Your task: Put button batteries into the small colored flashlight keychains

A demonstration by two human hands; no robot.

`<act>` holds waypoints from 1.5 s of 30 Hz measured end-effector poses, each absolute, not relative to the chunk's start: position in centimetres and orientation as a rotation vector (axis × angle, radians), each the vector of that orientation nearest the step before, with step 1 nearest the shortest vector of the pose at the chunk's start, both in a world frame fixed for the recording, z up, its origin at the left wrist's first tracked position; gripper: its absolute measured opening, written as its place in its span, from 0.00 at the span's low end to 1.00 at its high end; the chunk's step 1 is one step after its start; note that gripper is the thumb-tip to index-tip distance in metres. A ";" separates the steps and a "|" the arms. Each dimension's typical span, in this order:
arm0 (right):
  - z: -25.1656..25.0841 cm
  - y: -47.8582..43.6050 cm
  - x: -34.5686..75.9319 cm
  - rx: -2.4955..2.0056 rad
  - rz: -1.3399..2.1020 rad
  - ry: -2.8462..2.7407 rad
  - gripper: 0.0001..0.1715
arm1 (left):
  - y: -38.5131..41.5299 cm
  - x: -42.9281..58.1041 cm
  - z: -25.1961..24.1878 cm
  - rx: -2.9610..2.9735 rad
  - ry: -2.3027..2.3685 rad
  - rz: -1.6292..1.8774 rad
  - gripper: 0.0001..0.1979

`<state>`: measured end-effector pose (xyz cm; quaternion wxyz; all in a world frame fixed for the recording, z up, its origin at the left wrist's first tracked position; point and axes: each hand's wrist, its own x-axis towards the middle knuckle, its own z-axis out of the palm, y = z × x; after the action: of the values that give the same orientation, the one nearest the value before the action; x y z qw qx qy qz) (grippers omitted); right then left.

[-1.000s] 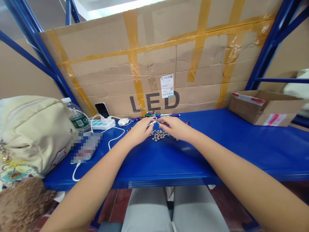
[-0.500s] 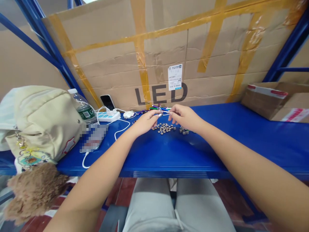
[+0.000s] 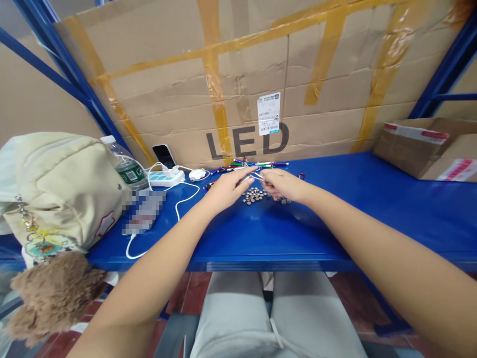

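My left hand (image 3: 230, 188) reaches in above the blue shelf top, with thumb and fingers pinched together. Facing it, my right hand (image 3: 282, 184) is closed with its fingers curled under. A thin silvery piece (image 3: 257, 175) runs between the fingertips of both hands; it is too small to name. Several slim coloured pens (image 3: 279, 164) lie in a pile just behind the hands. Below the fingers are many small round metal discs (image 3: 254, 196). A smaller cluster of metal pieces (image 3: 285, 201) shows partly under my right hand.
On the left stand a cream backpack (image 3: 70, 184), a water bottle (image 3: 132, 171) and a power strip (image 3: 162, 179) with white cables. A blurred phone-like slab (image 3: 143, 214) lies in front. An open cardboard box (image 3: 413, 154) is at right; a large LED carton (image 3: 167, 99) stands behind.
My hands have come closer together, and the right one has turned and dropped slightly, now covering more of the metal pieces. More of the pen pile shows behind them.
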<state>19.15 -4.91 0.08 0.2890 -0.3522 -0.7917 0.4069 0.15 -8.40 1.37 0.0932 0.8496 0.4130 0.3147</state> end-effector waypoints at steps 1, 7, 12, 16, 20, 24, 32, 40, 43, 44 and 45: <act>0.1 -4.8 19.2 -0.930 1.134 -2.132 0.13 | -8.4 0.2 1.4 2.603 1.220 0.940 0.17; 0.1 -4.8 19.4 -0.981 0.496 -2.243 0.16 | -8.6 0.6 1.7 2.578 1.281 0.964 0.11; 0.4 -5.2 19.5 -0.962 0.103 -2.417 0.15 | -8.7 0.8 1.5 2.217 1.211 0.969 0.11; 0.4 -5.4 19.0 -0.989 0.024 -2.416 0.15 | -8.4 0.9 1.2 2.031 1.209 1.042 0.13; 0.3 -5.9 18.5 -1.047 -0.021 -2.427 0.14 | -8.2 0.7 1.0 2.255 1.314 1.034 0.15; 0.1 -6.0 18.4 -1.103 -0.106 -2.440 0.13 | -8.1 0.3 1.0 2.624 1.303 0.990 0.13; -0.2 -5.2 18.8 -1.061 0.047 -2.385 0.15 | -8.5 0.4 1.7 2.584 1.303 0.933 0.13; 0.1 -6.7 17.9 -1.241 -0.137 -2.497 0.17 | -8.8 0.7 1.7 2.428 1.323 0.947 0.19; 0.0 -6.8 17.7 -1.281 -0.151 -2.489 0.20 | -8.9 0.9 1.6 2.487 1.299 0.960 0.19; 0.0 -6.7 17.7 -1.279 -0.144 -2.487 0.20 | -8.9 0.9 1.6 2.524 1.287 0.967 0.19; 0.0 -6.7 17.7 -1.271 -0.131 -2.487 0.21 | -8.9 0.9 1.6 2.560 1.275 0.972 0.18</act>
<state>17.73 -6.71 -0.04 0.1722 -0.4477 -0.8762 -0.0462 0.95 -8.90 1.56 0.0605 0.8458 0.4215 0.3213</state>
